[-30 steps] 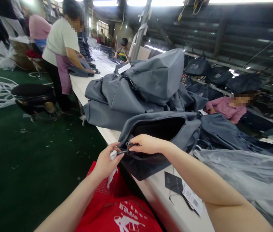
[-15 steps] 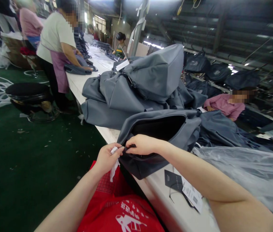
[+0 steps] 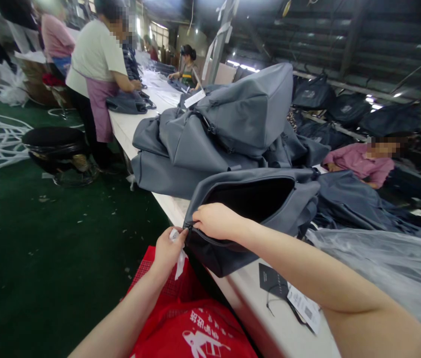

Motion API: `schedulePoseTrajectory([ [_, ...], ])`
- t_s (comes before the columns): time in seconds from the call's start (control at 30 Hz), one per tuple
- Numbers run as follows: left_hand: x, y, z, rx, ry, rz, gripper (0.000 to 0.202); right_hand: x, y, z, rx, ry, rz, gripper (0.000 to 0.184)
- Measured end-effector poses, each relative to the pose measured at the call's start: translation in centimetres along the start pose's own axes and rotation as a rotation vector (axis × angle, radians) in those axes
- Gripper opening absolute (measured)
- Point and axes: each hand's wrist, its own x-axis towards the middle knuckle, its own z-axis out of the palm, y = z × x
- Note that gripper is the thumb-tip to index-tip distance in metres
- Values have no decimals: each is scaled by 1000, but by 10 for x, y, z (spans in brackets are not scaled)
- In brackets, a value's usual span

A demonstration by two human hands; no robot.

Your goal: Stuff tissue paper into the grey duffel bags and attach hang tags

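An open grey bag (image 3: 266, 209) with a black lining lies on the white table (image 3: 244, 293) in front of me. My right hand (image 3: 216, 221) is closed on the near end of its zipper opening, fingers pinching the edge. My left hand (image 3: 167, 248) is closed on a scrap of white paper (image 3: 179, 256) and touches the bag's corner right beside the right hand. The zipper pull is hidden under my fingers.
A heap of grey bags (image 3: 225, 129) is piled behind. Hang tags (image 3: 292, 301) lie by my right forearm, clear plastic (image 3: 385, 268) at right. A person in a white shirt (image 3: 96, 74) works at the table's far left; another in pink (image 3: 360, 161) sits opposite. A black stool (image 3: 55, 146) stands on green floor.
The metal zipper pull seen between my hands a second ago is now covered; my hands have drawn closer together at the bag's corner. The view shifted slightly.
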Motion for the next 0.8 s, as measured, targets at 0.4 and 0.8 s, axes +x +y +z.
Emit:
schedulePoseTrajectory([
  [0.4, -21, 2, 10, 134, 111, 144, 29, 8, -8, 11, -27, -18, -111, 28],
  [0.8, -14, 11, -7, 406, 62, 302, 28, -4, -6, 5, 119, -62, -74, 21],
])
